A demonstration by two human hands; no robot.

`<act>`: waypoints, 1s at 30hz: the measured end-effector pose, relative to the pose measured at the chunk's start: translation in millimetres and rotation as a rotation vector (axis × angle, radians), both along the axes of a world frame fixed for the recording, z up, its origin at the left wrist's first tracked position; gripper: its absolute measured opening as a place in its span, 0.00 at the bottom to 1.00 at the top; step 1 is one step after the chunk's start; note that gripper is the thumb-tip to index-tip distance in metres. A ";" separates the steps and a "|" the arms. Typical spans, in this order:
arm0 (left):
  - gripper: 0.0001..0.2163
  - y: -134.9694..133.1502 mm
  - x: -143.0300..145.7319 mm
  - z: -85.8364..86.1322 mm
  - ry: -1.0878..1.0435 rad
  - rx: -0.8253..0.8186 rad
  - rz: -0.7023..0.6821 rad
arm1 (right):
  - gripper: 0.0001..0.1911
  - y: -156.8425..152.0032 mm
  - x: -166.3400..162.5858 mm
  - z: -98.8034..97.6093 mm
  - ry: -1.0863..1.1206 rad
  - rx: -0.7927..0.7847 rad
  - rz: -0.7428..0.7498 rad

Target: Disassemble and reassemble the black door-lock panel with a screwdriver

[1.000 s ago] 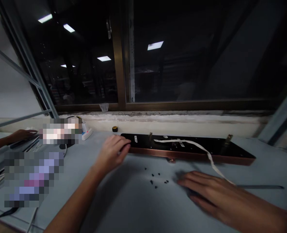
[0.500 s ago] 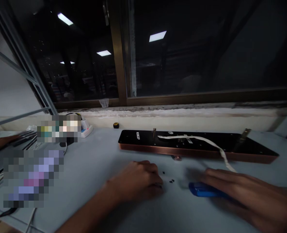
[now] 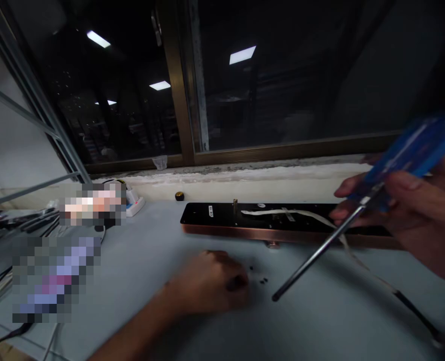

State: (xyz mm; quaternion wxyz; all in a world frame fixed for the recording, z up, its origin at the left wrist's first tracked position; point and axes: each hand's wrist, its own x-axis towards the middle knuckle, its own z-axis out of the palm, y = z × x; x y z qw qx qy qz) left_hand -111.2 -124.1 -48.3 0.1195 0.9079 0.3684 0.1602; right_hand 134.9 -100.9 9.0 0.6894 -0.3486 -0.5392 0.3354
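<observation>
The right hand (image 3: 421, 220), at the right edge of the frame, has its fingers closed round the blue handle of a screwdriver (image 3: 320, 250). The tool's long axis runs on a slant from the handle at upper right down to the tip at lower centre, where the tip hangs just above the table (image 3: 151, 240). A few small black screws (image 3: 263, 281) lie loose on the table, just left of that tip.

The left hand (image 3: 211, 283) is the nearer of the 2 to them. It rests palm down at lower centre, fingers curled, fingertips touching or almost touching the nearest screws. I cannot tell whether it pinches one.

Beyond the screws, a long black panel (image 3: 222, 215) with a copper edge lies left to right across the table, with a white ribbon cable (image 3: 282, 214) trailing off it to the right.

Half a second ago the right hand lay low on the table over the blue handle; now hand and tool are raised. The left hand is in nearly the same spot; 1 second ago it rested on the panel's left end.
</observation>
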 end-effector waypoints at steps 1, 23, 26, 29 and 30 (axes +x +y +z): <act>0.04 -0.4 1.2 1.4 -0.099 -0.082 0.058 | 0.14 0.7 0.4 -1.7 0.031 -0.011 0.035; 0.09 36.7 49.9 24.1 -1.347 -0.725 0.148 | 0.06 1.6 9.8 6.6 0.487 -0.078 -0.102; 0.09 35.3 47.1 22.4 -1.371 -0.742 0.164 | 0.05 0.4 6.2 4.3 0.470 -0.060 -0.087; 0.09 33.3 45.4 22.8 -1.380 -0.763 0.180 | 0.05 3.6 9.1 -1.0 0.446 -0.047 -0.087; 0.09 32.7 45.1 23.0 -1.387 -0.768 0.181 | 0.05 6.3 12.1 -3.8 0.438 -0.055 -0.088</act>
